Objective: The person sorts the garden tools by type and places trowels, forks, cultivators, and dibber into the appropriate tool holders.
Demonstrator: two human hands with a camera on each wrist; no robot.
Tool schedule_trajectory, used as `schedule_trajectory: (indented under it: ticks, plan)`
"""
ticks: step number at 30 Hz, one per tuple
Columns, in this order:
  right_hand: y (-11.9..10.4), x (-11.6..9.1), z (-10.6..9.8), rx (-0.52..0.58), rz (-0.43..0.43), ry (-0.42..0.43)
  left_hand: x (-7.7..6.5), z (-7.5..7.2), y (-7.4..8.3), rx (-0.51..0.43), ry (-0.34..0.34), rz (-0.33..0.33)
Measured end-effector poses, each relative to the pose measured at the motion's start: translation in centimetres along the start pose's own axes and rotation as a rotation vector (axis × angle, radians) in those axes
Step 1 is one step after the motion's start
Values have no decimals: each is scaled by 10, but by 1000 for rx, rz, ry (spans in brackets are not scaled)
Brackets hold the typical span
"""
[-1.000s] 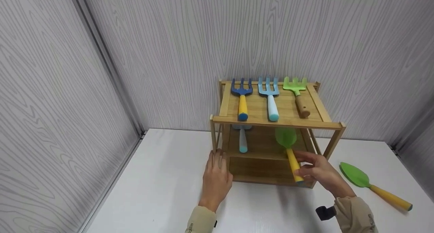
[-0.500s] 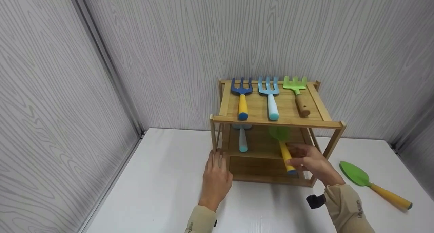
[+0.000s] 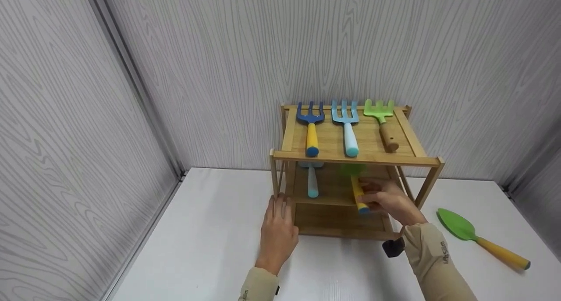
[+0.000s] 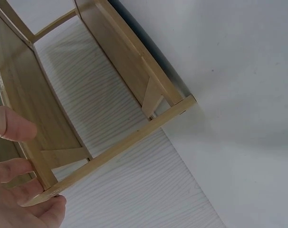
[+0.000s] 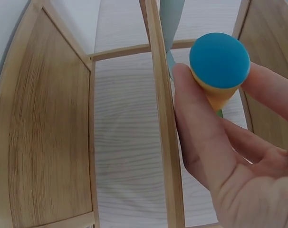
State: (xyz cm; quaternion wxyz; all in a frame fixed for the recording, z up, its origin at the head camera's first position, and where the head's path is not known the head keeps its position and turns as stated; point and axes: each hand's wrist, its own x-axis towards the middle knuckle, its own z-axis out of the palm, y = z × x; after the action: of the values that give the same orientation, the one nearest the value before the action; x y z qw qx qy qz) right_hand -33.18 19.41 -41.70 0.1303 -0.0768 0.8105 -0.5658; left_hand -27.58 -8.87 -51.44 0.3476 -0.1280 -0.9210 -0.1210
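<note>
A trowel (image 3: pixel 358 193) with a green blade and yellow handle is pinched in my right hand (image 3: pixel 390 200). Its blade reaches over the middle shelf, partly hidden under the top board. In the right wrist view its blue handle end (image 5: pixel 220 59) faces the camera between thumb and fingers. My left hand (image 3: pixel 278 235) rests with its fingers against the front left leg of the wooden rack (image 3: pixel 359 160); the left wrist view shows the fingertips (image 4: pixel 51 211) on either side of that leg. Left of the held trowel, a light blue-handled tool (image 3: pixel 312 182) lies on the middle shelf.
On the top board lie a dark blue hand fork (image 3: pixel 311 134), a light blue one (image 3: pixel 349 132) and a green one with a wooden handle (image 3: pixel 385 128). Another green trowel (image 3: pixel 482 239) lies on the white table right of the rack. Grey walls stand behind and left.
My right hand has carried the trowel leftward and deeper over the middle shelf, so more of its blade is under the top board. My left hand has stayed at the rack's leg.
</note>
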Motion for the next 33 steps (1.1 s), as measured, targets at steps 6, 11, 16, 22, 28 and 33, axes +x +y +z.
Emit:
schedule_trajectory:
  ticks: [6, 11, 16, 22, 28, 33]
  plan:
    - [-5, 11, 6, 21, 29, 2, 0, 1, 1, 11, -28, -7]
    - [-9, 19, 11, 57, 59, 13, -1, 2, 0, 11, -25, -7]
    - [-15, 23, 16, 33, 124, 33, -1, 2, 0, 10, -28, -6]
    - [-21, 29, 21, -18, 118, 30, -2, 2, 0, 11, -48, -18]
    - [-21, 35, 28, 4, 75, 50, -2, 1, 1, -12, -37, -28]
    - [-22, 37, 32, -19, 68, 75, -1, 0, 2, -20, -51, -40]
